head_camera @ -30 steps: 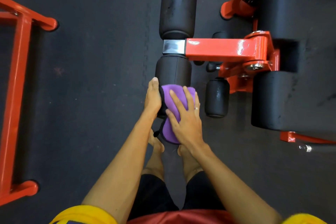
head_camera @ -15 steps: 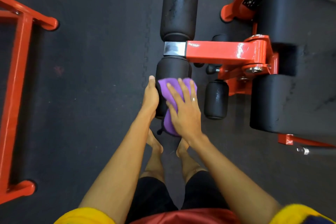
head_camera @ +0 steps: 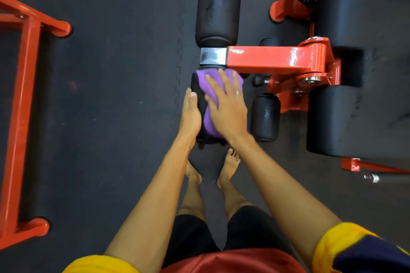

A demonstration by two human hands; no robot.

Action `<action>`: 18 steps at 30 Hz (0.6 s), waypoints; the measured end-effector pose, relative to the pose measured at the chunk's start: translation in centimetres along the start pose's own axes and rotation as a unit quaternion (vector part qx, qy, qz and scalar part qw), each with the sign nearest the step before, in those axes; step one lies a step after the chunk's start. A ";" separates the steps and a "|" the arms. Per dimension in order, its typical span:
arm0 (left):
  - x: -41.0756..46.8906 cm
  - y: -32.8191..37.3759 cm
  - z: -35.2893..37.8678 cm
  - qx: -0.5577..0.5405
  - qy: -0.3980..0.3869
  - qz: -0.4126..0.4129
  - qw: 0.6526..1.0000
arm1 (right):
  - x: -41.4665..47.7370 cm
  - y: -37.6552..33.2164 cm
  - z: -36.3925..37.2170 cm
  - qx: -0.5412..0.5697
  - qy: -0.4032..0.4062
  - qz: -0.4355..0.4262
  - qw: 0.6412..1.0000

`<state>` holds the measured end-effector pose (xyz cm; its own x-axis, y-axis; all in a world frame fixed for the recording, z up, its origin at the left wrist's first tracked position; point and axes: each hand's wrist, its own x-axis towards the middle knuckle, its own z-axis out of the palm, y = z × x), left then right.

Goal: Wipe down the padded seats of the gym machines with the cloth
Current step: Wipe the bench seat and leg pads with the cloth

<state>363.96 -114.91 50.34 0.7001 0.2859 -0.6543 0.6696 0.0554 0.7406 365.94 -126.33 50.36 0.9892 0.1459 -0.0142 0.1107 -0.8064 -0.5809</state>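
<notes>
Pressing a purple cloth [head_camera: 211,86] flat onto the near roller pad [head_camera: 199,104] with the right hand [head_camera: 228,108], fingers [head_camera: 225,82] straight and spread, released rather than clenched, curled round nothing. Covering most of the pad's top with the cloth, from under the palm out to just past the fingertips, right up against a chrome sleeve [head_camera: 213,56].

Bracing the same pad with the left hand [head_camera: 190,115], laid along the pad's side just left of the right fingers. Left fingers likewise straight and relaxed, touching the black padding, gripping nothing.

Standing barefoot on the dark rubber floor [head_camera: 111,106], feet [head_camera: 230,166] just behind the two wrists.

Beyond the fingertips, past the sleeve: a second, longer roller pad [head_camera: 218,9], uncovered. Running rightward from the sleeve, away from the right fingers: an orange arm [head_camera: 270,57], ending at a pivot beside two large black seat pads [head_camera: 359,117]. Just right of the right hand and apart from it: a small black roller [head_camera: 265,115]. Well left of the left fingers: an orange tube frame [head_camera: 20,117] resting on the floor.
</notes>
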 end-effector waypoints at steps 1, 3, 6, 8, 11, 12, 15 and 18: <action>0.7 -0.2 -0.5 -0.021 0.000 -0.031 0.999 | -2.5 0.0 0.0 0.007 0.001 -0.005 1.000; 2.6 -1.6 -0.9 -0.065 -0.010 -0.088 0.994 | -7.5 0.0 0.0 0.039 -0.018 -0.001 0.999; 5.3 -4.1 -0.3 -0.063 0.017 -0.130 0.989 | -10.6 0.0 0.0 0.070 -0.043 0.012 0.997; 2.8 -1.6 0.5 -0.020 0.040 -0.116 0.992 | -8.2 0.0 0.1 0.073 -0.031 0.025 0.997; -1.4 1.7 1.7 0.076 0.036 -0.040 0.996 | -0.9 -0.3 -0.1 0.039 -0.026 0.024 0.999; -2.0 1.6 1.8 0.110 0.025 -0.013 0.994 | 1.3 -0.4 -0.4 0.032 -0.034 0.035 0.998; -2.6 0.2 0.4 0.106 -0.030 0.035 0.993 | 3.8 -0.1 -0.6 0.029 -0.038 0.050 0.998; -1.0 -0.2 -1.2 0.041 -0.030 0.010 0.999 | 0.3 -0.1 0.0 0.003 0.000 0.015 1.000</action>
<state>362.81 -114.04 51.00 0.7260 0.2277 -0.6489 0.6713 -0.0300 0.7406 366.18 -126.25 50.39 0.9922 0.1210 -0.0311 0.0800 -0.8067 -0.5856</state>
